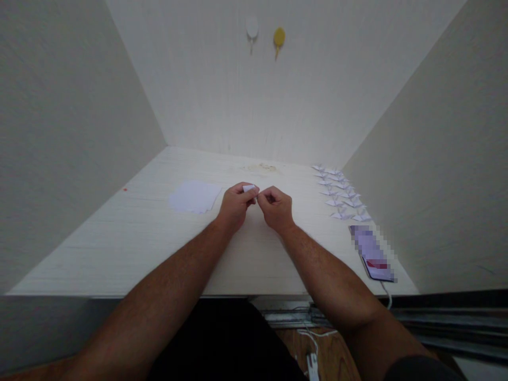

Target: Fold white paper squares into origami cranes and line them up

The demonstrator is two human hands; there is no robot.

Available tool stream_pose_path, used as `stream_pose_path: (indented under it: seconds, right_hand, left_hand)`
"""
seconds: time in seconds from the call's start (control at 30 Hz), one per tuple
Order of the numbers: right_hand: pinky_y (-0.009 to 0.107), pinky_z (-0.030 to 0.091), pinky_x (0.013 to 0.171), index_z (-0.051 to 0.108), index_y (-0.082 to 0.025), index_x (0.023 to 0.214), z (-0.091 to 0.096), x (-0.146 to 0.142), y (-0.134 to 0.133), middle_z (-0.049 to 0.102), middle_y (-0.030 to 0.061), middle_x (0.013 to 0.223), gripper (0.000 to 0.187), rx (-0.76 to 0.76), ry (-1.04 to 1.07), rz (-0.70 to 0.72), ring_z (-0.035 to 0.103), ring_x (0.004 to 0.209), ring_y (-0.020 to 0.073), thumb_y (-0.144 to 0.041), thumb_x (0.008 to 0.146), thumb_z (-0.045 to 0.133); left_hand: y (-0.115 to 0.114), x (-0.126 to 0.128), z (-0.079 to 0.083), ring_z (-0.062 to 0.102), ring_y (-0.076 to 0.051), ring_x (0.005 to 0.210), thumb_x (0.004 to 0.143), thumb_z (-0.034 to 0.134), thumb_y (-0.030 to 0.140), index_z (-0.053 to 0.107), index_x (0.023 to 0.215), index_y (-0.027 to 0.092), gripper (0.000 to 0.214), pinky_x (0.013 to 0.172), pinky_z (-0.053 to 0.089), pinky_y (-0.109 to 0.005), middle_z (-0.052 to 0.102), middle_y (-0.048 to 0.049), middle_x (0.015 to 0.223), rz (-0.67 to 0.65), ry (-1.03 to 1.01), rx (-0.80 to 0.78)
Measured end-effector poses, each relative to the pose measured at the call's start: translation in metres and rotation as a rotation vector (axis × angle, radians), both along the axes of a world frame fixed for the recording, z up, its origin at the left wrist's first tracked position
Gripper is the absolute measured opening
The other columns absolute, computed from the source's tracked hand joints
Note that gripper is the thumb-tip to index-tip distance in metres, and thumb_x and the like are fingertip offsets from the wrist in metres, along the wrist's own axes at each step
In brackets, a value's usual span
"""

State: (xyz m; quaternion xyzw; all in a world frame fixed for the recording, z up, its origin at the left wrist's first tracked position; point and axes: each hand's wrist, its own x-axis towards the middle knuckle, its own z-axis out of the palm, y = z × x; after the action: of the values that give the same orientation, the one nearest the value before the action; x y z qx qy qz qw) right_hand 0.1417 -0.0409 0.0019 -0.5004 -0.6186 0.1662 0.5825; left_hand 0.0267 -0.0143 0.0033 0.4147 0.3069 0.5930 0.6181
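Note:
Both of my hands meet over the middle of the white table (119,248). My left hand (235,205) pinches a small folded piece of pale paper (248,188) between thumb and fingers. My right hand (276,207) is curled closed right beside it, its fingertips touching the same paper's edge. A loose stack of pale square paper sheets (194,197) lies flat just left of my left hand.
Several small folded paper figures (342,193) sit in rows at the right rear of the table. A phone (372,253) with a white cable lies near the right front edge. Walls close in on three sides; two hooks (265,36) hang on the back wall.

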Motion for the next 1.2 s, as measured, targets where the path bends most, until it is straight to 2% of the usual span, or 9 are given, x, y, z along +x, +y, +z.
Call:
stream_pose_path:
  seconds: [0.1,0.23,0.33,0.5,0.7,0.93,1.07,1.2]
  right_hand:
    - [0.022,0.036,0.051,0.057,-0.019,0.062,0.000,-0.001,-0.001,0.051,-0.0054,0.053,0.018,0.008,-0.006,0.007,0.044,0.050,0.0088,-0.027,0.078,0.058]
    - [0.023,0.036,0.052,0.056,-0.020,0.062,-0.001,-0.001,-0.002,0.051,-0.0053,0.054,0.017,0.004,-0.037,0.001,0.045,0.051,0.0093,-0.026,0.078,0.057]
    - [0.023,0.036,0.052,0.056,-0.020,0.062,-0.001,0.001,-0.003,0.051,-0.0052,0.054,0.017,-0.022,-0.018,-0.016,0.045,0.051,0.0096,-0.027,0.077,0.057]
    - [0.023,0.038,0.052,0.059,-0.019,0.065,-0.001,0.003,-0.001,0.055,-0.0037,0.055,0.019,-0.078,0.025,0.001,0.046,0.051,0.0100,-0.032,0.078,0.059]
    - [0.023,0.037,0.052,0.058,-0.019,0.063,-0.003,0.006,0.003,0.054,-0.0042,0.054,0.020,-0.070,-0.035,0.005,0.046,0.051,0.0097,-0.031,0.079,0.058]
    - [0.023,0.035,0.053,0.053,-0.020,0.061,-0.005,0.008,0.008,0.052,-0.0056,0.053,0.022,-0.094,-0.131,-0.016,0.044,0.051,0.0090,-0.031,0.080,0.058]
    - [0.024,0.035,0.055,0.053,-0.020,0.061,-0.004,0.008,0.011,0.054,-0.0047,0.054,0.026,-0.164,-0.233,-0.068,0.046,0.051,0.0096,-0.035,0.081,0.059]
    - [0.025,0.039,0.058,0.056,-0.019,0.063,-0.004,0.009,0.013,0.060,-0.0018,0.058,0.030,-0.237,-0.284,-0.046,0.053,0.056,0.0114,-0.040,0.083,0.060]
  left_hand:
    - [0.000,0.000,0.004,0.051,-0.009,0.059,0.060,0.077,0.020,0.066,0.066,0.015,0.014,0.057,0.041,-0.022,0.057,0.0009,0.062,0.008,-0.044,-0.021]
    - [0.002,-0.003,0.004,0.050,-0.009,0.059,0.067,0.073,0.031,0.064,0.063,0.014,0.019,0.053,0.040,-0.021,0.055,-0.0002,0.064,0.024,-0.106,-0.036]
    - [0.004,-0.005,0.001,0.052,-0.010,0.062,0.069,0.074,0.038,0.066,0.071,0.014,0.025,0.054,0.043,-0.022,0.057,-0.0009,0.069,-0.002,-0.067,-0.051]
    - [0.004,-0.007,-0.001,0.054,-0.010,0.061,0.059,0.081,0.025,0.065,0.068,0.014,0.021,0.059,0.044,-0.023,0.060,-0.0005,0.065,-0.042,0.085,-0.023]
    - [0.004,-0.007,-0.001,0.053,-0.009,0.056,0.059,0.080,0.025,0.066,0.067,0.014,0.020,0.054,0.042,-0.023,0.062,-0.0007,0.063,-0.051,0.206,0.003]
    - [0.006,-0.004,-0.006,0.051,-0.009,0.053,0.063,0.073,0.023,0.065,0.066,0.015,0.012,0.052,0.043,-0.023,0.059,0.0010,0.058,0.086,0.321,0.102]
    - [0.008,-0.001,-0.008,0.049,-0.009,0.050,0.064,0.071,0.021,0.064,0.066,0.016,0.009,0.050,0.042,-0.023,0.056,0.0024,0.055,0.200,0.369,0.069]
    - [0.009,-0.001,-0.008,0.049,-0.009,0.047,0.063,0.071,0.021,0.064,0.066,0.016,0.008,0.049,0.041,-0.023,0.054,0.0034,0.052,0.237,0.401,0.046]
